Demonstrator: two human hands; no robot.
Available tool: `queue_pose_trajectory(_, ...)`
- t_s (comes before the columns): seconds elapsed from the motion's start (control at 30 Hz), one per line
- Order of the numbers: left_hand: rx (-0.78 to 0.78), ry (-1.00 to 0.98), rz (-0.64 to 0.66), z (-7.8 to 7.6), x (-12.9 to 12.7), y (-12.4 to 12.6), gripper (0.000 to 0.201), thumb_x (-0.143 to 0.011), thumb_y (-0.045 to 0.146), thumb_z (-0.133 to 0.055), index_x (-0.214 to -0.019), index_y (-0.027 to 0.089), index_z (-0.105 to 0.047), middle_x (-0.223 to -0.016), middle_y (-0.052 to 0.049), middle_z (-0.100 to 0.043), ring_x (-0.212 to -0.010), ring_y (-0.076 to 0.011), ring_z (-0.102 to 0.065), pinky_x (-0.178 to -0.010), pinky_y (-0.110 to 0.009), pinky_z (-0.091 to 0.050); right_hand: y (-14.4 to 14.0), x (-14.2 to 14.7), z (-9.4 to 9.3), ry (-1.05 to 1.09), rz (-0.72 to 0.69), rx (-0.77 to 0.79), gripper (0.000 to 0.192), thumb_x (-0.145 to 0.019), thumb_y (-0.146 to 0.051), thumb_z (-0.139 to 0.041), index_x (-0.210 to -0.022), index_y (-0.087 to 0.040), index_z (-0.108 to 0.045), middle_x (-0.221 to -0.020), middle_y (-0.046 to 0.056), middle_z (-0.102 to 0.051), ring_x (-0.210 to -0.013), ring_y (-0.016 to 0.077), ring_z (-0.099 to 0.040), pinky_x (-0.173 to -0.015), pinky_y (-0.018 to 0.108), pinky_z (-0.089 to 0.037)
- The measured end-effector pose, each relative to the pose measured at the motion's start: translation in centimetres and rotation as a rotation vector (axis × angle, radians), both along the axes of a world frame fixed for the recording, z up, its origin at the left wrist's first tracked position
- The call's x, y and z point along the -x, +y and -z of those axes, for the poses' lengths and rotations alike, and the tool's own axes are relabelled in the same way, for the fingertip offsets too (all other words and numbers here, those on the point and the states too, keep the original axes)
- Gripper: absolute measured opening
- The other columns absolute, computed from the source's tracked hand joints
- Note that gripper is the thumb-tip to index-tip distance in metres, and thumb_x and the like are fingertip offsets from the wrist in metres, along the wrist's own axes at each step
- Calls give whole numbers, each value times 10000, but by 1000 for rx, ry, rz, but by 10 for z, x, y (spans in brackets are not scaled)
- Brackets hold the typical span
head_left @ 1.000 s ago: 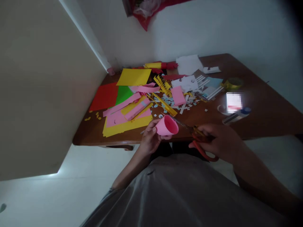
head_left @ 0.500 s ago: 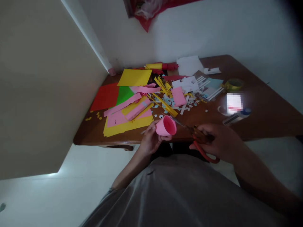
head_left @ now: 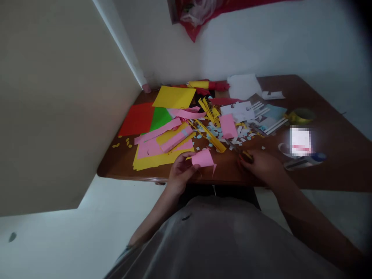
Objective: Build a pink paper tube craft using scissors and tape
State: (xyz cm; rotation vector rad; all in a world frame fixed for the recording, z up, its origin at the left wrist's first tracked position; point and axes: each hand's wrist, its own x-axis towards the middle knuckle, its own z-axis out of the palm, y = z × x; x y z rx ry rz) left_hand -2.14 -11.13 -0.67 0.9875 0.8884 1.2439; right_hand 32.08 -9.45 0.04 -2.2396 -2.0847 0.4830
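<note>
Near the table's front edge, my left hand (head_left: 180, 171) pinches a small pink paper tube (head_left: 202, 158) between thumb and fingers. The tube lies sideways, and a thin pink flap hangs from its right end. To its right, my right hand (head_left: 263, 166) is closed around a pair of scissors (head_left: 246, 156), whose blades point up and left over the table, apart from the tube. Whether the blades are parted is too blurred to see. Just beyond the scissors a pink paper rectangle (head_left: 228, 126) lies among blue and white scraps (head_left: 203, 131).
The brown table (head_left: 345, 155) carries a yellow sheet (head_left: 174, 97), a red sheet (head_left: 136, 119) and pink strips (head_left: 158, 131) on the left. On the right are a tape roll (head_left: 302, 115), a bright blurred-out object (head_left: 300, 141) and a blue-capped tube (head_left: 305, 161). A wall stands behind.
My left hand has turned the pink tube so its open end no longer faces me. My right hand has shifted with the scissors, which have moved away from the tube toward the table.
</note>
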Motion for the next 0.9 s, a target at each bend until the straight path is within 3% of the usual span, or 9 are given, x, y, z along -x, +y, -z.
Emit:
queue_pose_trajectory(0.17, -106, 277, -51, -7, 13, 11, 609, -876, 346, -1040, -1408, 281, -751, -1408, -95, -791, -1105, -211, -801, -927, -332, -674, 8, -10, -3, -109, 8, 67, 280, -1088, -485, -709, -1059, -215, -780, -1122, 182, -855, -1074, 372, -808, -800, 412, -490)
queue_pose_trajectory(0.33, -276, 452, -42, -14, 13, 29, 737, -915, 284, -992, -1564, 303, -644, -1483, -130, -789, -1319, -276, -786, -1079, -435, -658, 11, -11, -18, -113, -56, 83, 301, -1129, -437, -672, -1044, -198, -835, -1129, 193, -861, -1069, 382, -822, -850, 444, -545)
queue_pose_trajectory(0.43, -356, 561, 33, -21, 6, 38, 767, -964, 237, -917, -1645, 307, -573, -1524, -143, -776, -1391, -298, -768, -1132, -478, -637, 11, 8, -35, 49, -132, -116, 384, -1127, -509, -683, -1345, -229, -830, -1318, 177, -861, -1246, 407, -805, -1040, 506, -611)
queue_pose_trajectory(0.53, -358, 601, 135, -29, -9, 43, 943, -932, 224, -931, -1749, 316, -470, -1528, -144, -766, -1378, -309, -768, -1120, -479, -645, 16, 42, -47, 300, -417, -224, 858, -1005, -581, -864, -1767, -312, -573, -1697, 167, -701, -1542, 451, -667, -1250, 595, -579)
queue_pose_trajectory(0.57, -350, 592, 151, -31, -15, 45, 1006, -912, 223, -950, -1776, 317, -443, -1507, -140, -770, -1342, -306, -776, -1113, -472, -646, 20, 53, -49, 382, -500, -198, 933, -994, -555, -887, -1816, -328, -507, -1767, 152, -645, -1591, 436, -635, -1280, 587, -568)
queue_pose_trajectory(0.63, -312, 535, 152, -36, -25, 47, 1071, -879, 242, -996, -1793, 314, -443, -1445, -126, -779, -1234, -289, -790, -1085, -448, -646, 27, 70, -48, 498, -560, -162, 856, -999, -435, -871, -1789, -330, -555, -1728, 146, -678, -1542, 407, -679, -1251, 558, -593)
queue_pose_trajectory(0.73, -201, 364, 190, -44, -26, 56, 1121, -810, 342, -1084, -1766, 331, -499, -1493, -138, -738, -1188, -299, -795, -1052, -439, -644, 41, 79, -43, 650, -495, -150, 619, -975, -359, -859, -1586, -341, -760, -1494, 130, -817, -1345, 385, -777, -1161, 547, -626)
queue_pose_trajectory(0.8, -177, 345, 174, -46, -15, 68, 1108, -793, 446, -1097, -1739, 343, -529, -1600, -158, -673, -1240, -335, -792, -1073, -474, -641, 52, 77, -39, 804, -350, -190, 501, -941, -402, -908, -1433, -335, -840, -1377, 112, -857, -1251, 368, -796, -1142, 544, -622)
queue_pose_trajectory(0.9, -288, 810, -150, -38, 17, 97, 806, -929, 539, -977, -1620, 293, -643, -1606, -184, -660, -1413, -400, -685, -1191, -553, -573, 73, 75, -31, 1181, 25, -221, 403, -873, -495, -970, -1212, -299, -876, -1291, 89, -872, -1191, 328, -799, -1116, 498, -619)
